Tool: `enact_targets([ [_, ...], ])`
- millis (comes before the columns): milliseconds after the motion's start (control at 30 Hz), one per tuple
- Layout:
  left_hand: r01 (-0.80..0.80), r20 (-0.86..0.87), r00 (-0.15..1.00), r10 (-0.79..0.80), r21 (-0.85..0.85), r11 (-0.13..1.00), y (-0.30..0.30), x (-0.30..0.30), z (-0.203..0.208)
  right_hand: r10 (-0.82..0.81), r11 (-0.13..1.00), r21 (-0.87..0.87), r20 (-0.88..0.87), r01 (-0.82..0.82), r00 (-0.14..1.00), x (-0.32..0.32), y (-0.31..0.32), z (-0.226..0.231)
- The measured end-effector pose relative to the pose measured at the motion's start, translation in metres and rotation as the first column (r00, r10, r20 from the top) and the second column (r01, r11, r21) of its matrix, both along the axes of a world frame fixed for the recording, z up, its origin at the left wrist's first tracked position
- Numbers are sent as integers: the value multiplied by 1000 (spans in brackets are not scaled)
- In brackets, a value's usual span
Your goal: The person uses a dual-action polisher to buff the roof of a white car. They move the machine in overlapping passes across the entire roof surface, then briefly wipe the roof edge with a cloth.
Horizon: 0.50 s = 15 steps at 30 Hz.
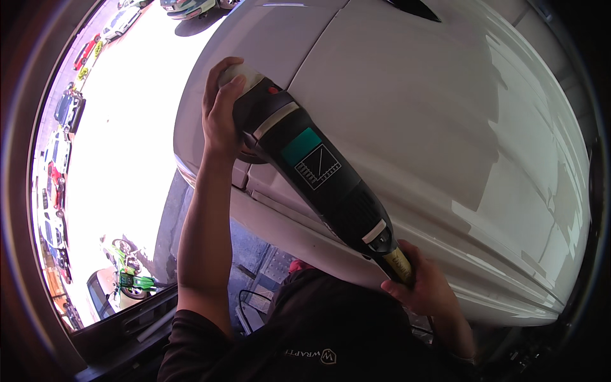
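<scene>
A long black polisher (344,197) with a teal and white panel on its body lies diagonally across the view, above a pale car body panel (407,114). My left hand (221,114) is closed around the light-coloured cap at the polisher's head. Toward the lower right, my right hand (425,280) wraps round the rear end of the tool, beside a yellow label. Below the head a small part of a round pad shows; the rest is hidden by the body and my left wrist. I cannot tell whether the pad touches the paint.
The car's front edge curves close to my body, with a panel seam near the polisher's head. On the left, a bright yard holds several parked cars (58,153) and a green motorcycle (135,280). A dark frame edge (137,325) runs along the lower left.
</scene>
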State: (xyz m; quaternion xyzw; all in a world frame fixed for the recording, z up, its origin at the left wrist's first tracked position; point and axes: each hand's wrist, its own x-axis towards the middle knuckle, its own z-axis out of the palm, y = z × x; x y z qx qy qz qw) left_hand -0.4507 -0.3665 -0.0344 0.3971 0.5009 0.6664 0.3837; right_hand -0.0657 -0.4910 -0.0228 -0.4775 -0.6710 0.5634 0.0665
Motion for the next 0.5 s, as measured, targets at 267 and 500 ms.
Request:
enact_targets([
  [267, -51, 33, 998, 51, 3, 999, -47, 5, -14, 94, 995, 3, 72, -95, 993, 15, -24, -1],
  [500, -51, 66, 997, 48, 40, 998, -131, 4, -32, 194, 979, -87, 101, -186, 976, 13, -69, 4],
])
